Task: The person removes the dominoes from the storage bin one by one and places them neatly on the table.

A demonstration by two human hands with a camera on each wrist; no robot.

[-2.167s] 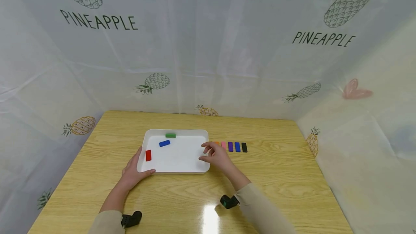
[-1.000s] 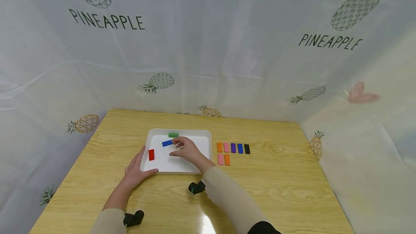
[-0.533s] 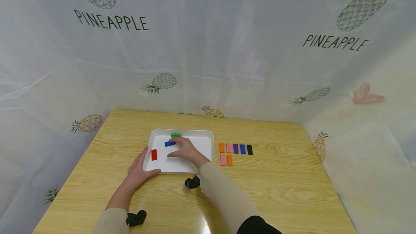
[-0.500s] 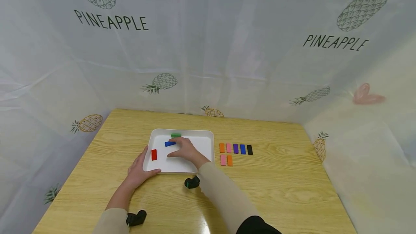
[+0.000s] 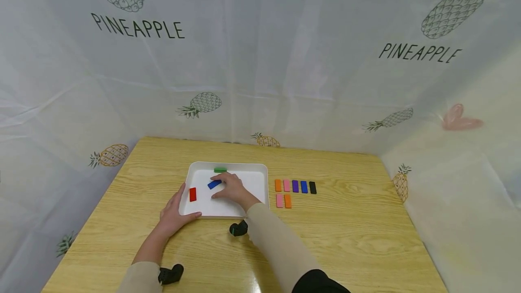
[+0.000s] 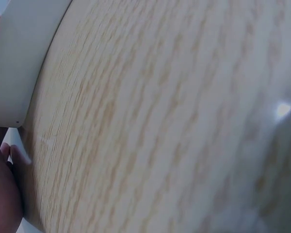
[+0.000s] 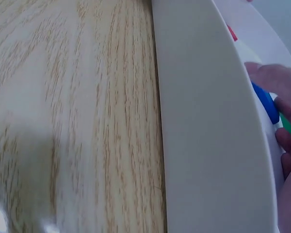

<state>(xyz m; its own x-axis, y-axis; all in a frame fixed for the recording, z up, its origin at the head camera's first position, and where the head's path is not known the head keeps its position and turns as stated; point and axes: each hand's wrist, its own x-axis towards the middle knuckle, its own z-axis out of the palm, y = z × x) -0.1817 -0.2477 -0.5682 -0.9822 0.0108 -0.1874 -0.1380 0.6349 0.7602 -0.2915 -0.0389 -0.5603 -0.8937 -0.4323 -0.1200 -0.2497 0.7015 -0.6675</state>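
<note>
A shallow white tray (image 5: 251, 177) stands on the wooden table. My left hand (image 5: 171, 215) rests against its left side and near corner, thumb along the front edge. Inside the tray are a red domino-like block (image 5: 193, 194) at the left, a green block (image 5: 220, 170) by the far wall and a blue block (image 5: 214, 184), tilted. My right hand (image 5: 234, 190) is over the tray, index finger touching or very near the blue block. Its thumb is apart from it in the head view. In the right wrist view the tray wall partly hides the blue block (image 7: 266, 102).
Right of the tray, several flat blocks lie in two rows, among them a purple block (image 5: 295, 186), a black block (image 5: 312, 187) and a pink block (image 5: 279, 200). Black wrist cameras sit at both sleeves. A pineapple-printed curtain (image 5: 260, 80) hangs behind the table.
From the tray's right edge, my right hand has moved left to the blue block. That block has turned to a steeper slant. My left hand has stayed on the tray.
</note>
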